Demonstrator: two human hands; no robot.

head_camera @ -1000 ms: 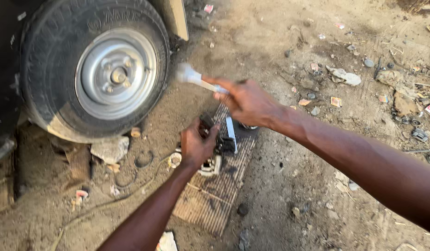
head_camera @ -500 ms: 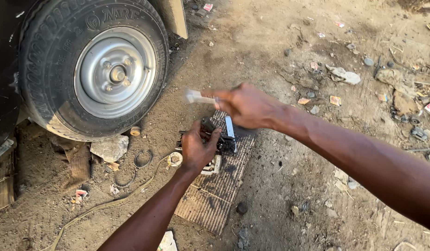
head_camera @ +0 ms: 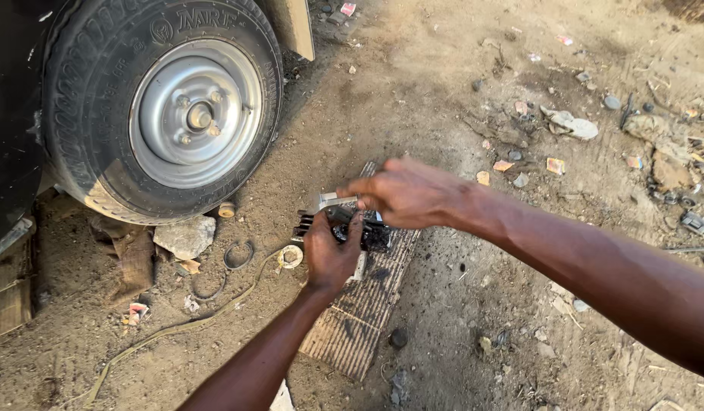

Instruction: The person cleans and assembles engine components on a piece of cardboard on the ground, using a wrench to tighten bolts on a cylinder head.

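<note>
Left hand (head_camera: 330, 255) clamped on a black greasy metal part (head_camera: 361, 230), pinning it to a ribbed grey mat (head_camera: 359, 316) lying on the dirt ground (head_camera: 458, 99). Right hand (head_camera: 406, 194) closed around a metal-headed hammer (head_camera: 327, 201), head right at the part; motion blur, so contact unclear. Vehicle tyre with silver steel rim (head_camera: 192, 118) to the left, pale rock (head_camera: 184, 236) at its base.

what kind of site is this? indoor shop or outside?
Outside, probably a roadside or yard vehicle repair spot. The ground is bare dirt strewn with litter and stones. A vehicle wheel stands close by, and the left hand steadies a greasy black metal part on a ribbed board.
</note>
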